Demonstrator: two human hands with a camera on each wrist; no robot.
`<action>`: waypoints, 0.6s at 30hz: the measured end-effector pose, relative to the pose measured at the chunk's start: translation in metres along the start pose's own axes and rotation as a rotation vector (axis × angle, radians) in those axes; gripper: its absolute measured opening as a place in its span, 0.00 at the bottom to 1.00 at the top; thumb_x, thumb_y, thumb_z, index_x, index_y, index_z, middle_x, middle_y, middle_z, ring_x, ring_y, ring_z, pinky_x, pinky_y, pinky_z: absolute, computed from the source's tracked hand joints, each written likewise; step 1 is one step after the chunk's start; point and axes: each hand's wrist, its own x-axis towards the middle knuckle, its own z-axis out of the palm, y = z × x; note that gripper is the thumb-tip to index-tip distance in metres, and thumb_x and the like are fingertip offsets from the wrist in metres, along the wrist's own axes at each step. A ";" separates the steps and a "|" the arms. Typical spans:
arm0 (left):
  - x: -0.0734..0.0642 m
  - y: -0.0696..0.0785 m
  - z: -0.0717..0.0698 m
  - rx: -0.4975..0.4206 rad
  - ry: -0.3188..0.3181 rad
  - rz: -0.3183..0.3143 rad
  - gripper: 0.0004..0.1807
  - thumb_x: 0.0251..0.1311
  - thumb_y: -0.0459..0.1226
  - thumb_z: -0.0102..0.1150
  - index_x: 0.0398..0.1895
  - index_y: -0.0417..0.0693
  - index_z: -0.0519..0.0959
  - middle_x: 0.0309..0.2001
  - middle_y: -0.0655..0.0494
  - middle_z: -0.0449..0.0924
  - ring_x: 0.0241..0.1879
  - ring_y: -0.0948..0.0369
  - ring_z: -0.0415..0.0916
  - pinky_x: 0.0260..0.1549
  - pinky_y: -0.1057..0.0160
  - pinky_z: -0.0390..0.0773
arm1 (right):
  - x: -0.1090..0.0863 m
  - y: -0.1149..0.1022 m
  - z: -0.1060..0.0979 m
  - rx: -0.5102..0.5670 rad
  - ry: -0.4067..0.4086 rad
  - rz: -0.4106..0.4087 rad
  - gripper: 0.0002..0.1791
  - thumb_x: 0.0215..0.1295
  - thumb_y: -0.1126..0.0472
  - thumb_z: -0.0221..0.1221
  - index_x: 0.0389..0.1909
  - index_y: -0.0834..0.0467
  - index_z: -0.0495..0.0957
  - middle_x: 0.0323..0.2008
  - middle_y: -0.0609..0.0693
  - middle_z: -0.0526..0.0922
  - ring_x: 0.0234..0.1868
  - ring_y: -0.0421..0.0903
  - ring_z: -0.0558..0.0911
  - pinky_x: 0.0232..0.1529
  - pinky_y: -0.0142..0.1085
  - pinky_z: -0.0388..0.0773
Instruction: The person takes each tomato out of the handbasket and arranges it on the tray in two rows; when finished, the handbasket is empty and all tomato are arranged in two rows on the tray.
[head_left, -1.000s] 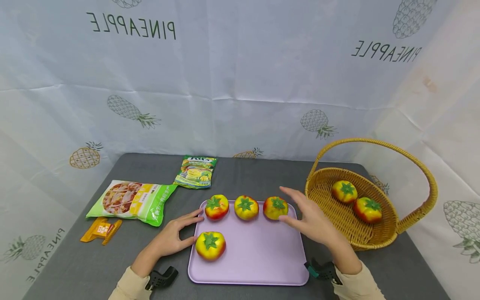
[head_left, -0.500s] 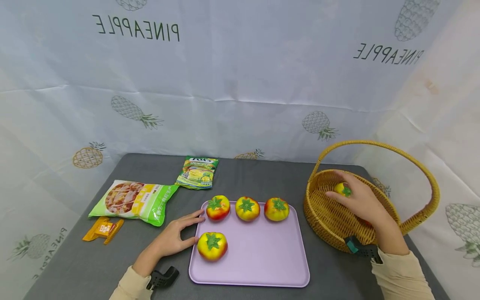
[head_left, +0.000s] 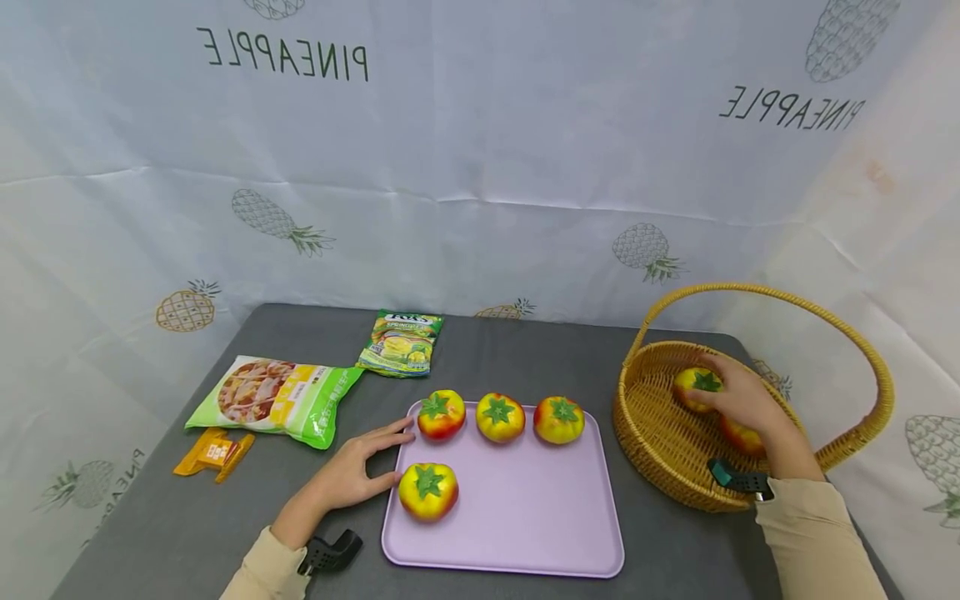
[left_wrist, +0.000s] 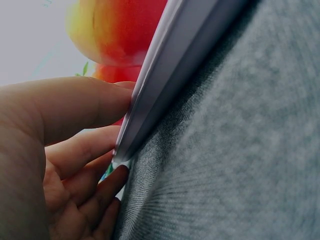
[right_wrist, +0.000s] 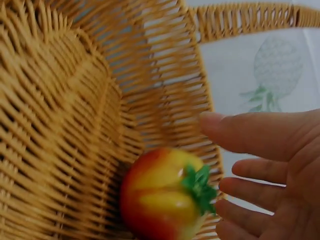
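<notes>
A person's right hand reaches into a wicker basket, thumb and fingers spread around a red-and-yellow fruit without a grip; whether the fingertips touch it cannot be told. A second fruit lies beside it in the basket, partly covered by the hand. The left hand, its fingers loosely extended and grasping nothing, rests against the left edge of a lilac tray. On the tray, three fruits line the far side and a fourth fruit sits near the left thumb. A green-ended food bag, an orange wrapper and a yellow-green packet lie on the grey table.
</notes>
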 end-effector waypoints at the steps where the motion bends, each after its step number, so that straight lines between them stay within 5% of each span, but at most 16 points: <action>1: 0.000 0.000 0.000 0.001 0.000 -0.001 0.27 0.54 0.43 0.64 0.60 0.53 0.75 0.67 0.55 0.67 0.65 0.51 0.66 0.58 0.47 0.70 | 0.001 0.003 0.001 -0.002 -0.011 0.015 0.44 0.63 0.49 0.59 0.67 0.76 0.52 0.63 0.78 0.59 0.59 0.75 0.62 0.52 0.66 0.64; 18: 0.000 -0.001 0.001 0.000 -0.003 0.000 0.27 0.55 0.44 0.64 0.60 0.53 0.75 0.67 0.55 0.67 0.65 0.50 0.66 0.58 0.46 0.70 | 0.008 0.021 0.014 -0.057 -0.027 0.056 0.43 0.57 0.58 0.63 0.65 0.78 0.55 0.56 0.79 0.64 0.47 0.68 0.72 0.40 0.55 0.72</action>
